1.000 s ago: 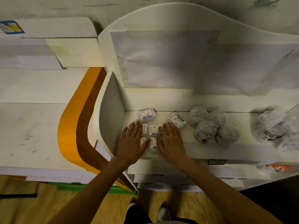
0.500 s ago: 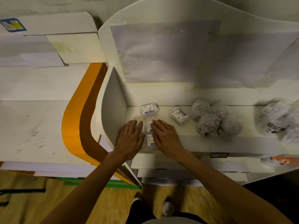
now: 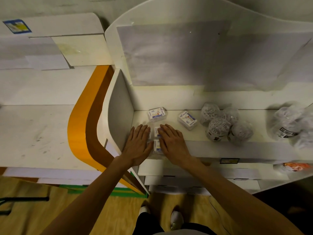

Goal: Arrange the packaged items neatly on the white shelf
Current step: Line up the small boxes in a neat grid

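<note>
I count two loose small boxes (image 3: 157, 114) at the back, four round netted packs (image 3: 218, 128), and two visible boxes between my hands (image 3: 157, 131).

Small boxes (image 3: 157, 139) mostly hidden under hands.
</note>
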`<state>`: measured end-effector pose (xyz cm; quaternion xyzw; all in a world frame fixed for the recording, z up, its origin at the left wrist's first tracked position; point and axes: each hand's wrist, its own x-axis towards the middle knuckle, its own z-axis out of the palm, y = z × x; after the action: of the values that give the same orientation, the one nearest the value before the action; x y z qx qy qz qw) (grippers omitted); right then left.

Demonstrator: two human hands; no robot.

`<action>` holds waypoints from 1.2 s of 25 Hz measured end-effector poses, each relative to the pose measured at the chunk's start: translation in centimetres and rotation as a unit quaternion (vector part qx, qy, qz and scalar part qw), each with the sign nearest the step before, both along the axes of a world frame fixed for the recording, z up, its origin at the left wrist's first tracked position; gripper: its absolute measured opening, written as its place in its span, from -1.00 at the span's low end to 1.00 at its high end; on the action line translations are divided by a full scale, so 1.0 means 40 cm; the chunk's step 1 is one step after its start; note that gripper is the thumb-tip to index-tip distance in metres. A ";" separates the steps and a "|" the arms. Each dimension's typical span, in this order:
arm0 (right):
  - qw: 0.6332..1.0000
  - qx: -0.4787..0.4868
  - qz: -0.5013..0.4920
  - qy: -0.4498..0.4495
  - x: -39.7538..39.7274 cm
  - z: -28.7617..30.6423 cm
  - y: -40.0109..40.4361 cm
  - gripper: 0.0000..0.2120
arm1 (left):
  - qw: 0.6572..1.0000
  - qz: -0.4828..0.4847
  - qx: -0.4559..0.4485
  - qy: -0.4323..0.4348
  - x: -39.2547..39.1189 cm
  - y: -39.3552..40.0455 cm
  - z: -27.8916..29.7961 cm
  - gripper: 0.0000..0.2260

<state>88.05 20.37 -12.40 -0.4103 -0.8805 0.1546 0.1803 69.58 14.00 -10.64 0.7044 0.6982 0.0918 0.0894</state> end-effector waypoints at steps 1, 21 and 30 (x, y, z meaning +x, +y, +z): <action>1.000 -0.005 0.001 -0.002 0.001 0.001 0.000 -0.43 | 1.000 0.004 0.004 -0.004 0.001 0.002 -0.002 -0.19; 0.990 -0.069 -0.034 -0.118 0.134 0.132 0.193 -0.40 | 0.995 0.000 -0.073 0.061 0.025 0.195 0.091 -0.38; 0.990 -0.113 -0.002 -0.089 0.094 0.154 0.204 -0.52 | 0.998 0.039 -0.038 0.024 0.006 0.150 0.097 -0.39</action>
<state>91.81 28.52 -6.25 -0.4418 -0.8693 0.2151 0.0538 69.83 20.02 -6.76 0.6750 0.7297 0.0518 0.0959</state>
